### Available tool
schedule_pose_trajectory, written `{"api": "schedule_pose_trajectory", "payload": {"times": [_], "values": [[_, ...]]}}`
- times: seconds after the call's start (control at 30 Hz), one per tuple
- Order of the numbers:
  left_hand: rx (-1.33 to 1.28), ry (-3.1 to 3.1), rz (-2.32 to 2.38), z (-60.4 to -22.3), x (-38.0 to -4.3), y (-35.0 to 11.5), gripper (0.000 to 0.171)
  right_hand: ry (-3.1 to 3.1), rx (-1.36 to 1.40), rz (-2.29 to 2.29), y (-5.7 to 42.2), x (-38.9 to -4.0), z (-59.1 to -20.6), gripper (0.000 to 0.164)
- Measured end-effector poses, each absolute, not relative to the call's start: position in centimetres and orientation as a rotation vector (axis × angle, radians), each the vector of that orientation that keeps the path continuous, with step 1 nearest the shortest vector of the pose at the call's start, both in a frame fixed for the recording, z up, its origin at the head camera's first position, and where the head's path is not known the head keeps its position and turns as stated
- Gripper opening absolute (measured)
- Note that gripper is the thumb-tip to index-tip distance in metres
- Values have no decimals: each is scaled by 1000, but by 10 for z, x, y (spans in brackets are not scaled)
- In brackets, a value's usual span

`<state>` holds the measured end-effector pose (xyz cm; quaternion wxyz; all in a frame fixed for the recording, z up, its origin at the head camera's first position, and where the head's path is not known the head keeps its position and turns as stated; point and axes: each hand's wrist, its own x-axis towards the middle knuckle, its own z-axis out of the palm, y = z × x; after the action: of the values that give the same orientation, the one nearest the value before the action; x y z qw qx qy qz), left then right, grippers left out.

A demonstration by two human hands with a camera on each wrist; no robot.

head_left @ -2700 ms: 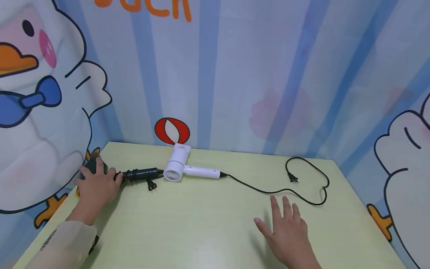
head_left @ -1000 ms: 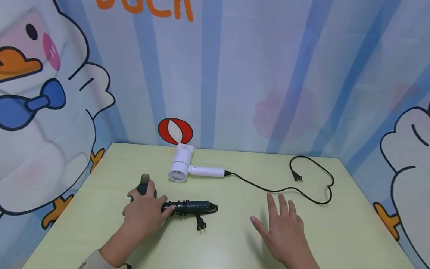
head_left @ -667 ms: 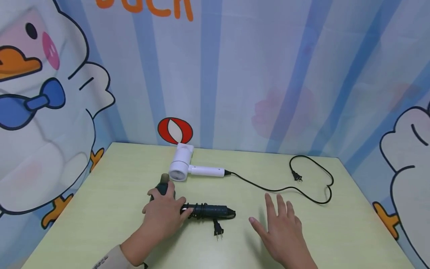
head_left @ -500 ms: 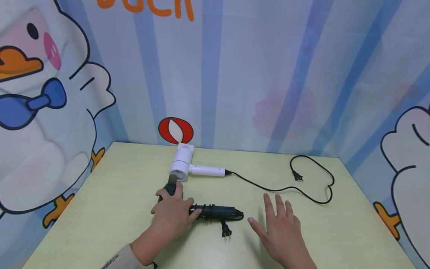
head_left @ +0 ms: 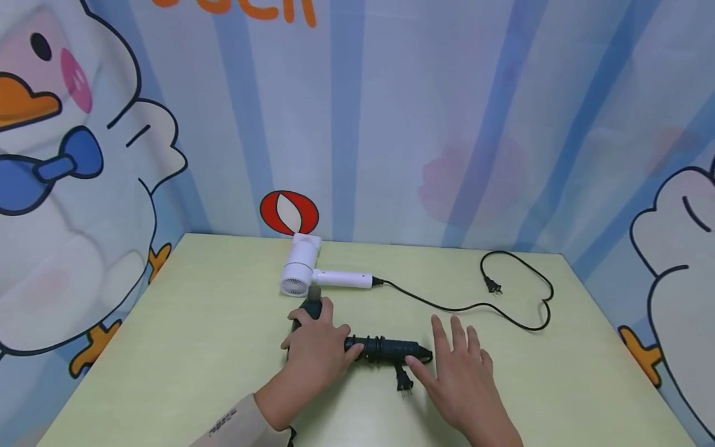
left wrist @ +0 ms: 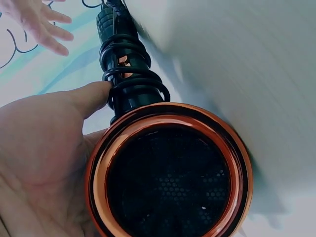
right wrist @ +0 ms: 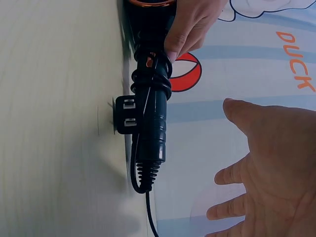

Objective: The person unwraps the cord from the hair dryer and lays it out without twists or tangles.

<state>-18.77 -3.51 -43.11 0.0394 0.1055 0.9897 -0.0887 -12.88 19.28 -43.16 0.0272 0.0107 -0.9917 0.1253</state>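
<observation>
My left hand [head_left: 316, 346] grips a dark hair dryer [head_left: 393, 349] around its body, near the middle of the table. Black cord is wound round the dryer's handle [right wrist: 153, 123], and its plug [head_left: 403, 377] hangs at the near side. In the left wrist view the dryer's round copper-coloured rim [left wrist: 99, 182] faces the camera, with the left thumb [left wrist: 94, 98] against the handle. My right hand [head_left: 466, 379] hovers just right of the handle's end, fingers spread and holding nothing. Its palm [right wrist: 281, 173] shows in the right wrist view, apart from the dryer.
Behind the left hand a white hair dryer [head_left: 298, 264] lies on the pale table [head_left: 212, 372]. Its black cord [head_left: 458, 308] runs right to a plug [head_left: 493, 285]. A duck-printed curtain [head_left: 391, 124] stands along the table's back and sides.
The left hand has brought the dark hair dryer from the table's far left to the middle, in front of the white one. The right hand has shifted slightly left, staying spread.
</observation>
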Motion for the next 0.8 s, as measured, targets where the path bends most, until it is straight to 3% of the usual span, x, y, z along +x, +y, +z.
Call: {"api": "schedule_pose_trajectory", "payload": {"times": [0.47,0.8], "values": [[319,3063,-155,-430,-186,-46,68,-3096,73,403,188,-130,-433,87],[193,3065,172,-440,-193,-57,89,-3138,131,408,167,-127,-440,86]]}}
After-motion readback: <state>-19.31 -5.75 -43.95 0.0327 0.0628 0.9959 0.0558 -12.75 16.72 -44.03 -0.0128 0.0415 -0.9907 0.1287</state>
